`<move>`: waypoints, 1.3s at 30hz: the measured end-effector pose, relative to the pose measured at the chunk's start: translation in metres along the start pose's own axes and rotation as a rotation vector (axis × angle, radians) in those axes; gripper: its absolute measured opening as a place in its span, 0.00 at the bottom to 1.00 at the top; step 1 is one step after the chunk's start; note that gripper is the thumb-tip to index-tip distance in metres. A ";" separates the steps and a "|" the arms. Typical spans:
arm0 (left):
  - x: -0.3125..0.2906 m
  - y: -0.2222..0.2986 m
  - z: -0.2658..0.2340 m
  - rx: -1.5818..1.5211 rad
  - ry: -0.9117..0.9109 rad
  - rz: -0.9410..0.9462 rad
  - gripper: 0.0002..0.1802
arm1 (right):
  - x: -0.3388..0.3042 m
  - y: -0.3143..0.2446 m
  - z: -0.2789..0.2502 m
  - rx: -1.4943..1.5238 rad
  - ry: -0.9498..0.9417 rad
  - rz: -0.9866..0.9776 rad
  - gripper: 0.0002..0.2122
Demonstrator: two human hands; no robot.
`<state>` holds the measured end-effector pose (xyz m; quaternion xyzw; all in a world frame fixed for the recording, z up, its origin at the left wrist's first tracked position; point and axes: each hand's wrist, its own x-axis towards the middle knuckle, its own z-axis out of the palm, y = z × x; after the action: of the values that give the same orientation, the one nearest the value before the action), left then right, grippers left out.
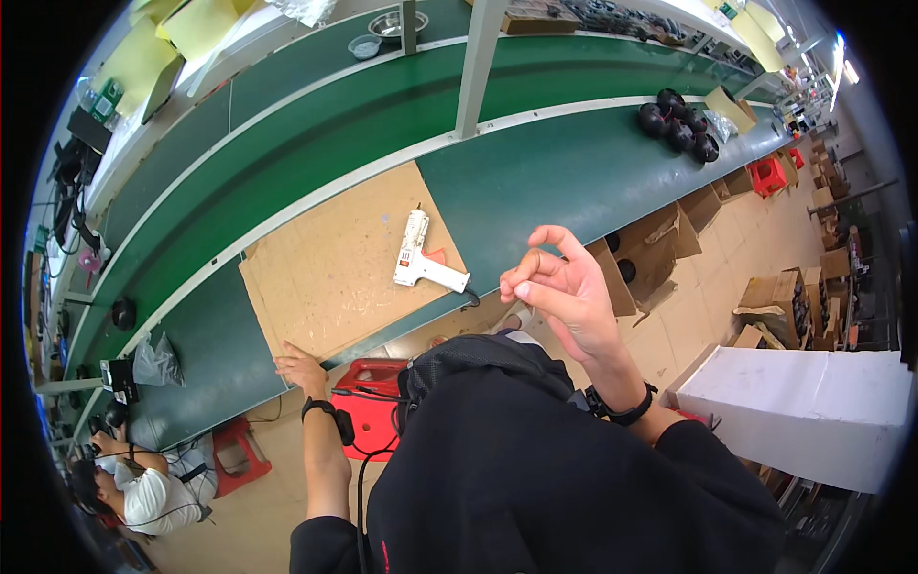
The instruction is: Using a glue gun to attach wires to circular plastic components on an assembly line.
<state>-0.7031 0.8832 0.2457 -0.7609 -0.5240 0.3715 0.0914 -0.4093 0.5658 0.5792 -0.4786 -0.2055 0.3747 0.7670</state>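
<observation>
A white glue gun with an orange-red trigger lies on its side on a tan board, its dark cord running over the bench's front edge. My left hand rests at the board's near left corner, fingers stretched out and holding nothing. Raised in front of the bench, right of the glue gun, is my right hand. Its thumb and fingertips are pinched together while one finger arches above. Whatever may be between the fingertips is too small to make out.
Several round black parts sit at the far right of the green bench. Open cardboard boxes stand below it. A long white box is at my right, a red stool by my left arm. A co-worker sits at lower left.
</observation>
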 end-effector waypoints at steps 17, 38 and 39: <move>-0.001 0.001 -0.005 -0.064 -0.054 -0.096 0.71 | 0.003 0.003 0.003 -0.011 -0.064 0.052 0.17; 0.014 0.004 0.015 0.030 0.021 -0.030 0.63 | -0.008 -0.003 -0.010 0.136 -0.088 -0.058 0.07; 0.015 0.006 0.016 0.029 0.019 -0.029 0.63 | -0.009 -0.003 -0.011 0.134 -0.088 -0.057 0.07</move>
<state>-0.7069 0.8894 0.2241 -0.7555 -0.5286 0.3702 0.1128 -0.4065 0.5522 0.5772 -0.4033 -0.2268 0.3864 0.7979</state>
